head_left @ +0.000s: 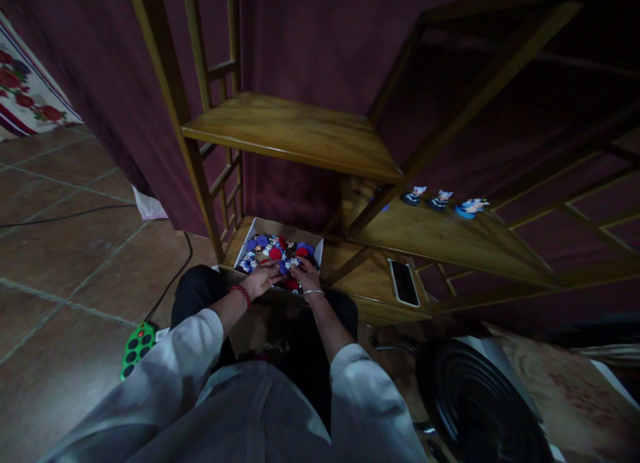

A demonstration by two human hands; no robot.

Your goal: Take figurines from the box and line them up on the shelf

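Note:
A shallow white box (321, 248) full of small figurines with blue, red and purple round bases stands on the lowest shelf in front of me. My left hand (265, 278), with a red bead bracelet at its wrist, reaches over the near side of the box, fingers stretched out over the figurines. My right hand (306, 275), wearing a silvery bangle, is in the box to the right. Its fingers are closed around a small white and blue figurine (291, 264), partly hidden by them. The two hands are close together.
Wooden shelving surrounds the box, with a shelf board (295, 133) above it. Several figurines (441, 200) stand on the shelf at right. A dark-faced, white-edged tablet-like object (404, 282) lies below them. A green object with dark round pads (138, 350) and a black stool seat (480, 400) flank me.

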